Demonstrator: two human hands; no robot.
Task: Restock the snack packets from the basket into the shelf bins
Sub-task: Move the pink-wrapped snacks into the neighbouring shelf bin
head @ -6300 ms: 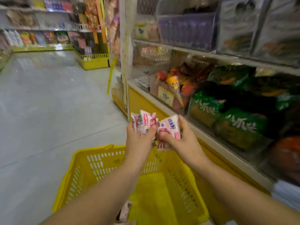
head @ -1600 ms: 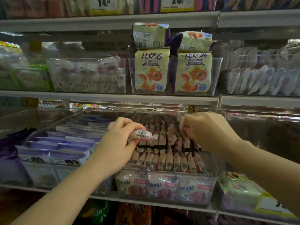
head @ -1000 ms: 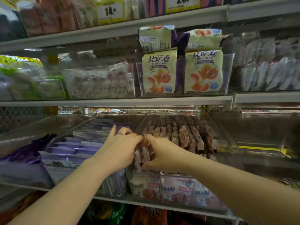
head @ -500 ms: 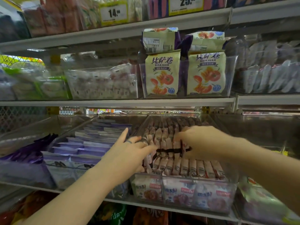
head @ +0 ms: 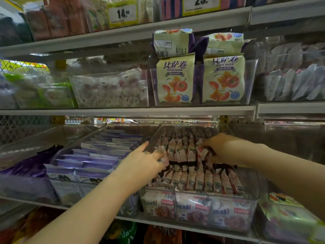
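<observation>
With the left hand (head: 140, 166) pinching one packet (head: 162, 156) near the bin's (head: 254, 206) left edge and the right hand (head: 226, 148) gripping another packet (head: 201, 153), slot each upright, snug against its row.

Pink snack packets (head: 191, 180) stand upright, filling clear bin (head: 253, 214).

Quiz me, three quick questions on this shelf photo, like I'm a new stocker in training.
1. True or false: the left hand and the right hand both reach into the clear bin of pink snack packets.
2. Which packets fill the bin just left of it? A: purple packets. B: green packets. C: orange packets.
3. Fill in: the Bisajuan bags stand on the shelf ___ that bin.
Key: 1 true; 2 A; 3 above.
</observation>
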